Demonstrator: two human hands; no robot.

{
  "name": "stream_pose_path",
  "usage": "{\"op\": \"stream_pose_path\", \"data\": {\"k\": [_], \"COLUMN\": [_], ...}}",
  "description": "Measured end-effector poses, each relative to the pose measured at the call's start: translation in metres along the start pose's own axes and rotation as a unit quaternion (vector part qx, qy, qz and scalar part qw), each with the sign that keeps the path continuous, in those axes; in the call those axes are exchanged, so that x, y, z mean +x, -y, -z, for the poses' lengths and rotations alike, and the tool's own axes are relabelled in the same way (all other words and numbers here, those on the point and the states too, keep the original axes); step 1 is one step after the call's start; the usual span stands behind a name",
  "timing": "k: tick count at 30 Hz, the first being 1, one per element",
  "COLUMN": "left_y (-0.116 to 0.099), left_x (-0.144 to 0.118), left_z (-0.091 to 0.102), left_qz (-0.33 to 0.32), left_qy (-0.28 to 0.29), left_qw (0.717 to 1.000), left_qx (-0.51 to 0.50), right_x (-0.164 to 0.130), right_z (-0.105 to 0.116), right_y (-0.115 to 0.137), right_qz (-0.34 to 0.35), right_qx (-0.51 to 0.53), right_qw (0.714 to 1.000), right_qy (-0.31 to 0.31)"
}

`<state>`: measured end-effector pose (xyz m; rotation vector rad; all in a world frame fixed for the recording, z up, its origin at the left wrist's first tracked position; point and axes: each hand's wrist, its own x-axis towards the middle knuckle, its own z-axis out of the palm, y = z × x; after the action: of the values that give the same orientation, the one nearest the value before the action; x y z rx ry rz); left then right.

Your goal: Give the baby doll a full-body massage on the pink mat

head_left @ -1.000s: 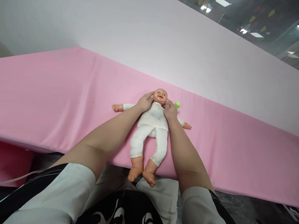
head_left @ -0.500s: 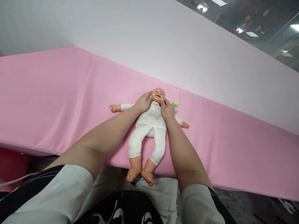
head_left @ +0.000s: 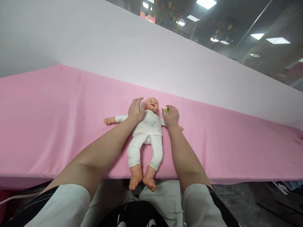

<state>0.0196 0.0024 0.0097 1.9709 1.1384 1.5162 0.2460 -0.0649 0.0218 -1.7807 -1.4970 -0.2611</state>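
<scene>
At the near edge of the pink mat [head_left: 59, 132], the doll's [head_left: 147, 132] bare feet hang off over the person's lap, while its legs and white-clad body lie flat on the mat, face up, arms spread. Further up, the left hand [head_left: 136, 110] rests on the doll's shoulder just beside the head, fingers curled loosely and touching the cheek side; it pins rather than grasps. Across the head, the right hand [head_left: 170, 116] sits by the other shoulder, fingers closed around a small green thing [head_left: 167, 110], of which only a sliver shows; what it is cannot be told.

To handle the doll well here, it seems wise to keep the left hand steady on the shoulder so the body does not slide toward the edge, and to bring the green thing in with a light, slow touch, since the head looks hard and free to roll.

The mat offers wide open room to both sides and beyond the head. Behind it a pale wall [head_left: 142, 47] rises, closing off the far side; the near edge is the one to mind.
</scene>
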Motion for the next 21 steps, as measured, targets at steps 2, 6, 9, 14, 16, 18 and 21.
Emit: {"op": "stream_pose_path", "data": {"k": [2, 6, 9, 14, 16, 18, 21], "left_y": [-0.018, -0.057, -0.08, -0.099, -0.102, -0.105, -0.107], "left_x": [-0.003, -0.005, -0.002, 0.006, 0.009, 0.012, 0.015], "left_z": [0.0, -0.018, -0.036, -0.058, -0.064, -0.069, -0.076], "left_qz": [-0.01, 0.095, 0.227, 0.435, 0.475, 0.494, 0.503], "left_qy": [-0.004, 0.051, 0.14, 0.178, 0.161, 0.142, 0.105], "left_qw": [0.999, 0.974, 0.911, 0.794, 0.764, 0.742, 0.726], "left_qx": [-0.032, -0.198, -0.316, -0.387, -0.407, -0.43, -0.457], "right_x": [-0.002, -0.007, -0.01, -0.014, -0.015, -0.014, -0.013], "right_z": [0.002, -0.002, -0.005, -0.007, -0.007, -0.006, -0.004], "right_y": [-0.008, -0.018, -0.019, -0.015, -0.014, -0.011, -0.008], "right_qz": [-0.003, -0.004, -0.012, 0.001, 0.005, 0.0, -0.006], "right_qx": [-0.016, -0.011, -0.01, -0.034, -0.044, -0.049, -0.045], "right_qw": [1.0, 0.997, 0.994, 0.992, 0.991, 0.99, 0.991], "right_qy": [-0.009, 0.07, 0.107, 0.12, 0.125, 0.128, 0.129]}}
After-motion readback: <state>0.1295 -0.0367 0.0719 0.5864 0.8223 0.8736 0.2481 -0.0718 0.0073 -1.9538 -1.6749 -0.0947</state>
